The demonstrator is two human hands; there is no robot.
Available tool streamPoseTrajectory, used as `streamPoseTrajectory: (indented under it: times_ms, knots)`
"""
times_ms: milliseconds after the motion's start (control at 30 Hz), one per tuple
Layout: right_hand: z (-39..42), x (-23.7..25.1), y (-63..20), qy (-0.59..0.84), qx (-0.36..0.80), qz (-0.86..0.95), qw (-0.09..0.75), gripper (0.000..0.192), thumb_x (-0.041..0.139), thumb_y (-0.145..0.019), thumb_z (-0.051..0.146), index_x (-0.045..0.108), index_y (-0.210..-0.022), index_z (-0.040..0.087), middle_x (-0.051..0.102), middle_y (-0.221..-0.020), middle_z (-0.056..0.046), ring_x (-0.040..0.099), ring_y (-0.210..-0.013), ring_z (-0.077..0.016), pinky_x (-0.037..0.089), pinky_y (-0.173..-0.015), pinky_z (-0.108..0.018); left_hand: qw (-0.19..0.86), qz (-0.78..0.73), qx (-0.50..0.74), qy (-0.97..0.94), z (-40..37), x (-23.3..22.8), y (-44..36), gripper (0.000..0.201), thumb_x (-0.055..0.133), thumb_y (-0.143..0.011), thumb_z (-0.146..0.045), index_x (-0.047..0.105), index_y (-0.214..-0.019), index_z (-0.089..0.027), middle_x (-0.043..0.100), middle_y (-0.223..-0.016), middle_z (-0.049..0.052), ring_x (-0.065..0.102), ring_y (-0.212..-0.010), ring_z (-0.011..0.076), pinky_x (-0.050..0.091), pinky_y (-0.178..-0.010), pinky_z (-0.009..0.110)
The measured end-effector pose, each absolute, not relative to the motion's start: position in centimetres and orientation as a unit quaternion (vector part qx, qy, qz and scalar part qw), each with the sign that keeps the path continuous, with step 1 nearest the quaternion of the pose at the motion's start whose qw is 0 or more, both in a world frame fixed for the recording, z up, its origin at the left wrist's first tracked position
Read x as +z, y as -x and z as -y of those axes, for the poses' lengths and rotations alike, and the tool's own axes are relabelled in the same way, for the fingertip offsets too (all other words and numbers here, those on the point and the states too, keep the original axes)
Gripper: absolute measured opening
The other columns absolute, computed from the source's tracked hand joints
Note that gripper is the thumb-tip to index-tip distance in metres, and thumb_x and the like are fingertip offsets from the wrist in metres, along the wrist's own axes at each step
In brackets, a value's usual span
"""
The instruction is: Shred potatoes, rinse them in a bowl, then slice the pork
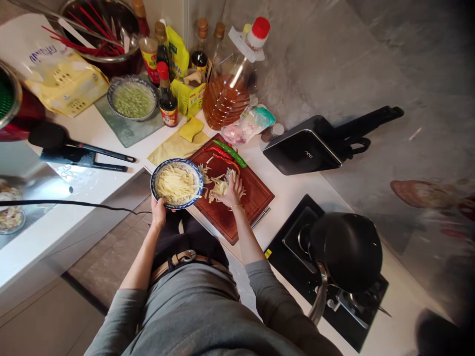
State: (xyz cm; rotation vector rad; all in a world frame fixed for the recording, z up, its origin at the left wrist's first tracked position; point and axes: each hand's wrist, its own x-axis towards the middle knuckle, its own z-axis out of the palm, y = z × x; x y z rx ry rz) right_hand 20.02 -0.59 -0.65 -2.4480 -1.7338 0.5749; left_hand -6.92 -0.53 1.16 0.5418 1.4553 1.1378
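Here, left hand (159,211): I grip the bowl (153,183).
Right hand (230,194): my fingers spread wide over pale shreds (219,187).
Black block (297,151): apparently marked "OOU".

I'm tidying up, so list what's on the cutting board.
On the cutting board lie pale shreds, red chilies and a green pepper. The right hand hides whatever is beneath it, and the bowl covers part of the board's left end.
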Motion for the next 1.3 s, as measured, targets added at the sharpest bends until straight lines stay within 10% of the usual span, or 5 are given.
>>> streamPoseTrajectory:
  times_ms: [433,700,933,1300]
  knots:
    - [0.5,0.3,-17.5,0.818,0.214,0.533,0.030,0.077,0.073,-0.058,0.038,0.043,-0.128,0.026,0.031,-0.129,-0.014,0.040,-0.111,-0.0336,0.036,-0.088,-0.046,0.604,-0.602,0.449,-0.267,1.8,0.4,6.4,0.059,0.050,-0.062,-0.023,0.044,-0.121,-0.021,0.060,-0.076,-0.001,0.050,-0.038,0.0083,0.042,-0.033,0.021]
    - [-1.3,0.5,-18.1,0.830,0.204,0.519,0.009,0.045,0.052,-0.072,0.013,0.055,-0.115,0.023,0.045,-0.112,-0.011,0.054,-0.089,-0.0234,0.042,-0.078,-0.036,0.630,-0.584,0.435,-0.271,2.5,0.4,5.3,0.067,0.047,-0.061,-0.018,0.040,-0.128,-0.022,0.061,-0.073,-0.001,0.047,-0.034,0.0077,0.038,-0.029,0.019]
    - [-0.8,3.3,-20.6,0.829,0.176,0.508,0.154,0.032,0.053,-0.066,0.014,0.062,-0.096,0.018,0.055,-0.087,-0.006,0.053,-0.080,-0.0201,0.045,-0.076,-0.034,0.645,-0.578,0.415,-0.277,3.0,0.4,4.4,0.064,0.046,-0.064,-0.016,0.040,-0.127,-0.020,0.057,-0.061,-0.005,0.046,-0.032,0.0080,0.037,-0.030,0.018]
    - [-0.3,6.5,-9.6,0.711,0.288,0.634,0.100,0.054,0.059,-0.076,0.035,0.049,-0.127,0.018,0.053,-0.122,-0.014,0.048,-0.112,-0.0296,0.038,-0.095,-0.045,0.667,-0.562,0.404,-0.275,3.2,0.4,3.4,0.060,0.046,-0.063,-0.015,0.043,-0.122,-0.017,0.053,-0.051,-0.007,0.047,-0.030,0.0109,0.037,-0.028,0.020]
